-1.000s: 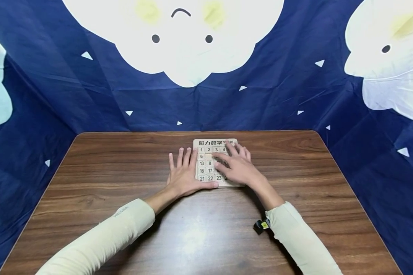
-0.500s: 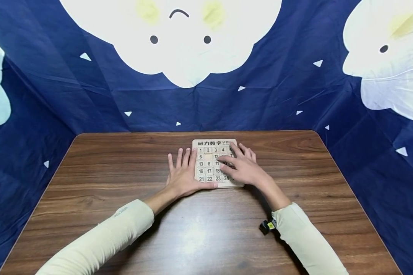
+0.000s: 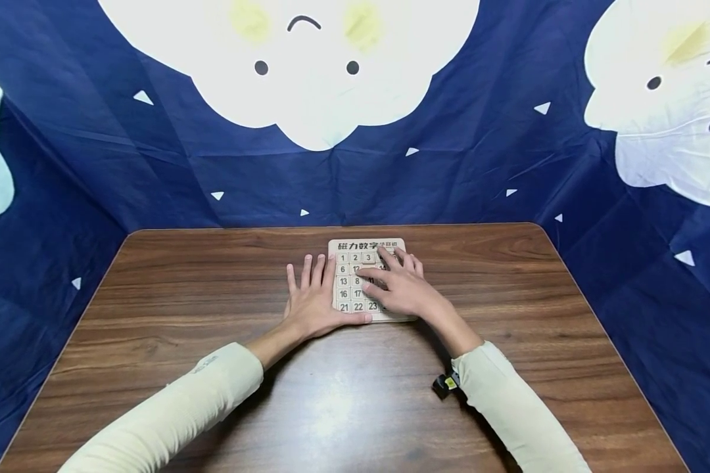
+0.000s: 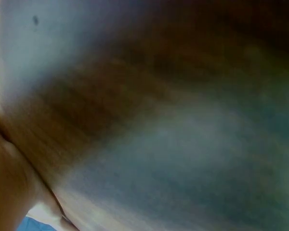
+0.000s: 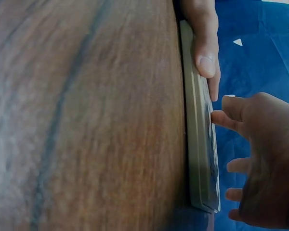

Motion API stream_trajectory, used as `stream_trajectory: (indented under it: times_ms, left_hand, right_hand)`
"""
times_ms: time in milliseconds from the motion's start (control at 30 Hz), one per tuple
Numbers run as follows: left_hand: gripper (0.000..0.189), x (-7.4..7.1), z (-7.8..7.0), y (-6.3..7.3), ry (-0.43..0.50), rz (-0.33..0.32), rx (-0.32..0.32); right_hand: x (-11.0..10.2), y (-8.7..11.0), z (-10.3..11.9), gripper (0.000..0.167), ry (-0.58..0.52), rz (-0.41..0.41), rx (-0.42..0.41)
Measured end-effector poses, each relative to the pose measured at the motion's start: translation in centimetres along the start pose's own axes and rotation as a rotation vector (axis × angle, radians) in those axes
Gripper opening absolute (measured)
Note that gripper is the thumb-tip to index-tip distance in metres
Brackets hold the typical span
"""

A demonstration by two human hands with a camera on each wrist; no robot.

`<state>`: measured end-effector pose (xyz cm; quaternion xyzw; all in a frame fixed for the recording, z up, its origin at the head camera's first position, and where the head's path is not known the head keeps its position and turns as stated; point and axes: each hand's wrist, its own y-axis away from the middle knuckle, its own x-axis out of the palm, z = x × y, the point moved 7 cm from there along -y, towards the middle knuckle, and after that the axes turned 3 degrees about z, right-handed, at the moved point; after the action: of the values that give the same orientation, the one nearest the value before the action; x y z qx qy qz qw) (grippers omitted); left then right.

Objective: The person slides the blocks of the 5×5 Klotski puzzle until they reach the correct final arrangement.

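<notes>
In the head view a pale number slide puzzle (image 3: 355, 246) lies flat near the table's far edge, with numbered tiles in rows under a printed title. My left hand (image 3: 312, 307) rests at its left side, fingers spread and thumb along the front edge. Over the puzzle's right part is my right hand (image 3: 403, 289), fingers spread, hiding several tiles. Its index fingertip is right at tile 12 (image 3: 355, 269) in the second row, next to tile 6. From the side, the right wrist view has the puzzle's edge (image 5: 197, 144), the left thumb (image 5: 205, 57) on it, and the right index fingertip at its face.
Brown wood-grain table (image 3: 201, 289) surrounds the puzzle. Behind and beside it hangs a blue cloth (image 3: 171, 164) with white clouds and small triangles. A small black device (image 3: 444, 386) sits at the right sleeve. The left wrist view is mostly blurred.
The right hand shifted a little right, then back left, and tile 12 slid left into the gap beside tile 6. The left hand stayed in place at the puzzle.
</notes>
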<state>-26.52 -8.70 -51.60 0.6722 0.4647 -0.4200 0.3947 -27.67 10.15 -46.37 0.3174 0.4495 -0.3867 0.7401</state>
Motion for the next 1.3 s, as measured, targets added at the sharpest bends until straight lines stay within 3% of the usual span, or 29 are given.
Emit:
stream_trajectory:
  times_ms: [300, 433, 667, 900, 1300]
  left_hand:
    - [0.162, -0.1, 0.0, 0.1, 0.003, -0.019, 0.011]
    - [0.162, -0.2, 0.0, 0.2, 0.001, -0.013, 0.009]
    - [0.161, -0.1, 0.0, 0.2, 0.008, 0.005, 0.004]
    - [0.161, -0.1, 0.1, 0.1, 0.009, 0.001, 0.004]
    - [0.163, -0.1, 0.0, 0.1, 0.008, -0.004, 0.005]
  right_hand:
    - [-1.7, 1.5, -2.4, 0.045, -0.044, -0.088, 0.038]
    - [-2.0, 2.1, -3.0, 0.043, -0.041, -0.076, 0.059]
    - [-1.0, 1.5, -2.2, 0.047, -0.032, -0.025, 0.050]
    - [-1.0, 1.1, -1.7, 0.048, -0.039, -0.030, 0.030]
    - [-2.7, 3.1, -5.4, 0.040, -0.093, -0.084, 0.113]
